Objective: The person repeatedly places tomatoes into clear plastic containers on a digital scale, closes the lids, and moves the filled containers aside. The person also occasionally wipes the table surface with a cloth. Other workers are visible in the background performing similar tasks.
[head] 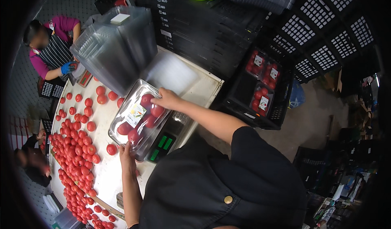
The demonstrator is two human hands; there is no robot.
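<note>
A clear plastic box of red tomatoes [150,120] with a printed label on its lid is held tilted between my hands. My right hand [169,99] grips its upper right edge, thumb over the lid. My left hand [127,156] grips the lower edge near the corner. Below the box, and partly hidden by it, stands a digital weighing scale [161,148] with green lit displays. A single loose tomato [111,149] lies on the white table [105,174] beside the box.
Loose tomatoes [74,149] are heaped along the table's left side. Tall stacks of clear plastic boxes [113,49] stand at the far end. Packed tomato boxes sit inside a black crate [236,103] on the right. Across the table, a gloved person [56,50] and another person [33,161] handle tomatoes.
</note>
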